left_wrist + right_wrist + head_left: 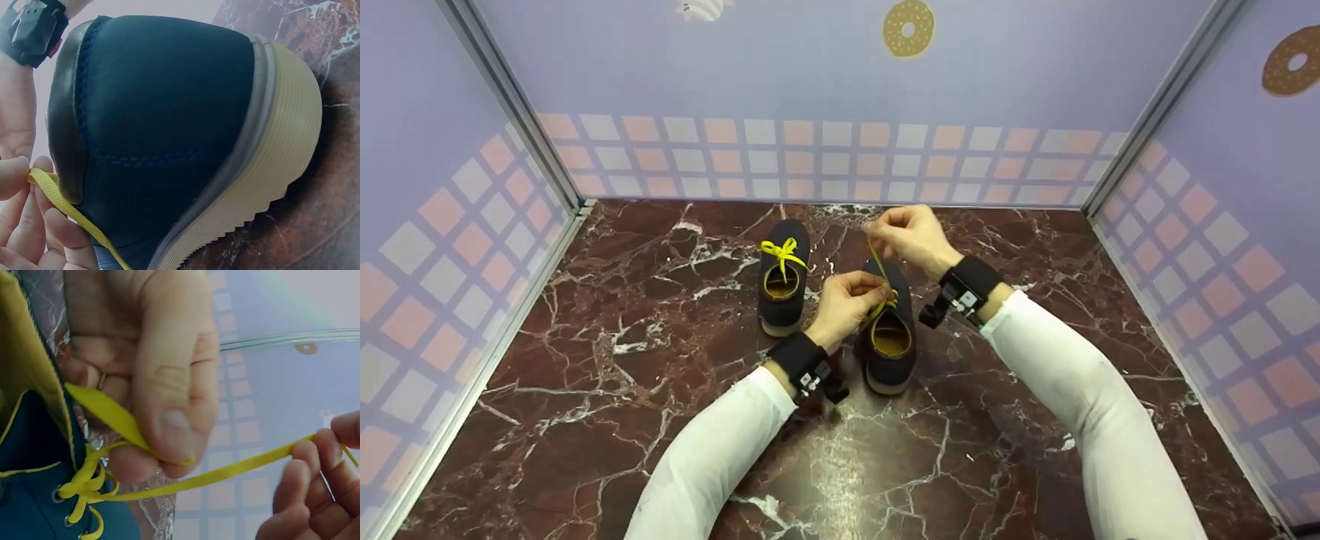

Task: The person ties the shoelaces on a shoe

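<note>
Two dark navy lace-up shoes stand on the floor, toes pointing away from me. Close to the laces of the right-hand shoe (885, 373), my left hand (844, 306) pinches a fold of yellow shoelace (107, 410) between thumb and finger. Farther forward and above the toe, my right hand (911, 236) pinches another stretch of that lace, drawn taut from the knot (84, 484). The left wrist view has this shoe's heel and cream sole (292, 118) up close. The other shoe (785, 309) has its yellow lace tied in a bow (782, 251).
Dark red marbled floor (622, 390) surrounds the shoes. Lilac panels with pink and white checks stand on three sides, the back panel (810, 82) beyond the shoes. Metal strips (577, 206) line the corners.
</note>
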`<state>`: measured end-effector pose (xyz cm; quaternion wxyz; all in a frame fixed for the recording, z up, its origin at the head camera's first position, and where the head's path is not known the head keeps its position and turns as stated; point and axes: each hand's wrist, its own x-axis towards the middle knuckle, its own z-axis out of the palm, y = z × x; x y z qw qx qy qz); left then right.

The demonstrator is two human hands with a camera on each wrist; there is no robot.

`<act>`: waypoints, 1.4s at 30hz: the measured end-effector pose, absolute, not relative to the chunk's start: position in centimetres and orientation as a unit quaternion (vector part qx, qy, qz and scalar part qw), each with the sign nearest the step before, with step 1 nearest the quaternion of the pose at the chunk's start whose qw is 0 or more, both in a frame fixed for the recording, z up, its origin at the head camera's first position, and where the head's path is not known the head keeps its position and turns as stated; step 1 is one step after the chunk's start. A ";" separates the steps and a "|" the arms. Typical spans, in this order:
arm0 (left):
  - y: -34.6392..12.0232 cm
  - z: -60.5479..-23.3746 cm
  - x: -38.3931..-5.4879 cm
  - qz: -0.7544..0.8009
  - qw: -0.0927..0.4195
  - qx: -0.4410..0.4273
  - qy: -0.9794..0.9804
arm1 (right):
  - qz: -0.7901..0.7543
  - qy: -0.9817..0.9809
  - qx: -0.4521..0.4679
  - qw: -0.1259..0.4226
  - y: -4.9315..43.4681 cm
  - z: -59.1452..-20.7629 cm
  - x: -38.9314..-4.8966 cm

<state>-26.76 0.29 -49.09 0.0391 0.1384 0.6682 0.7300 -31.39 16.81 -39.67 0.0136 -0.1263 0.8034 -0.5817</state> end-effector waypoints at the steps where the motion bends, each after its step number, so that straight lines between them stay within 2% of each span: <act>1: 0.3 -49.1 -26.8 0.729 0.039 0.138 0.669 | -0.570 0.811 -0.132 0.019 16.6 -39.8 -31.5; 11: 0.4 -49.4 -26.8 0.719 0.002 0.120 0.685 | -0.472 0.859 -0.189 0.056 15.0 -41.7 -31.1; 17: 0.6 -49.6 -26.9 0.718 -0.008 0.115 0.686 | -0.464 0.855 -0.221 0.069 15.1 -41.7 -30.8; 30: 0.5 -49.5 -26.8 0.717 -0.007 0.144 0.682 | -0.467 0.859 -0.202 0.055 19.3 -42.3 -30.9; 37: 0.7 -49.5 -26.7 0.733 0.010 0.123 0.669 | -0.471 0.860 -0.178 0.084 20.8 -43.9 -30.6; 42: 0.7 -49.5 -26.8 0.739 0.004 0.114 0.664 | -0.475 0.853 -0.189 0.107 21.3 -44.0 -30.4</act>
